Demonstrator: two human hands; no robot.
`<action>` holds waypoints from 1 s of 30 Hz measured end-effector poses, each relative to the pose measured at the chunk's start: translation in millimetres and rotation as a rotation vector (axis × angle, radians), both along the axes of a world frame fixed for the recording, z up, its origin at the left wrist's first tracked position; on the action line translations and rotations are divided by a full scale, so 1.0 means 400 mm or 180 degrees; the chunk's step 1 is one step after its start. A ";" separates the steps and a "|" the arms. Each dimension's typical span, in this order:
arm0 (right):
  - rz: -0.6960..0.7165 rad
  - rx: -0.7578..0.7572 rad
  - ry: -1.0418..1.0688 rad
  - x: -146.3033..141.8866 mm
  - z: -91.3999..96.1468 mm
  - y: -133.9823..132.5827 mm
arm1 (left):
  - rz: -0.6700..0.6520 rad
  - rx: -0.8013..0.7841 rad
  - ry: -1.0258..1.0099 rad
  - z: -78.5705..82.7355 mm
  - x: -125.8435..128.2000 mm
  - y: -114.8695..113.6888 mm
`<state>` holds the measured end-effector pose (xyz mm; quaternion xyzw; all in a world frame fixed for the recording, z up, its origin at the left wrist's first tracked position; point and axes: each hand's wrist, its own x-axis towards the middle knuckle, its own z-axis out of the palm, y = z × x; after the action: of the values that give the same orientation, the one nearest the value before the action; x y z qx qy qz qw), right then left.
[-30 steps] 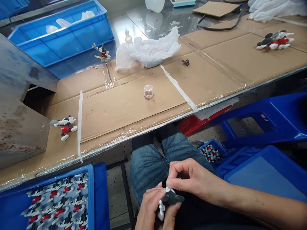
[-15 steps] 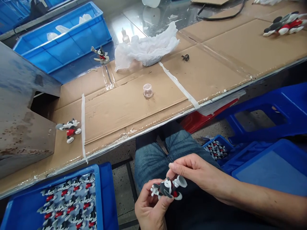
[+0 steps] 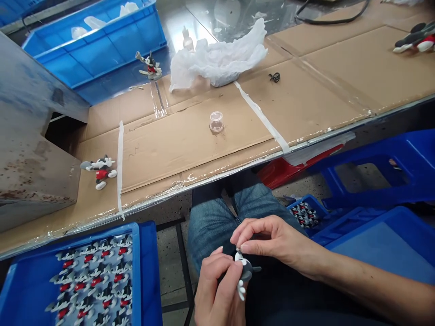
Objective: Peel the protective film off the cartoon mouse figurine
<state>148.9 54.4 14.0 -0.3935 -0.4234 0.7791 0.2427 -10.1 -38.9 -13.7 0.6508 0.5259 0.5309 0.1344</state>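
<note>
My left hand is closed around a mouse figurine, just above my lap. Its white face, dark head and one white-gloved hand show, while my fingers cover most of the body. My right hand is closed in a pinch at the figurine's face, with thumb and fingertip at a small dark bit by the nose. Whether that bit is part of the figurine or a loose piece I cannot tell. On the cardboard-covered table in front stands a small clear plastic cup.
A blue tray with rows of similar figurines lies at lower left. Single figurines stand by the grey metal box and the blue bin. Crumpled white plastic lies at the back. A blue stool is at right.
My left hand has turned the figurine, so its red body is now hidden. My right fingertips have moved from beside it to its face. The view has shifted slightly.
</note>
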 end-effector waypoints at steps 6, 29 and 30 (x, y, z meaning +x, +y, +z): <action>0.0134 0.1076 0.0067 0.011 -0.023 0.000 | -0.0140 0.0461 0.0905 0.005 -0.016 -0.001; 0.0472 -0.0036 -0.0555 0.017 0.004 -0.005 | 0.0157 -0.1423 -0.1571 0.002 0.030 -0.030; 0.0454 -0.0048 -0.0564 0.015 0.006 -0.004 | 0.0200 -0.1446 -0.1634 0.004 0.030 -0.030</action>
<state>155.1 52.7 16.4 -0.4315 -0.4643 0.7597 0.1453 2.1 -50.8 -12.0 0.4329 0.5995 0.5506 0.3874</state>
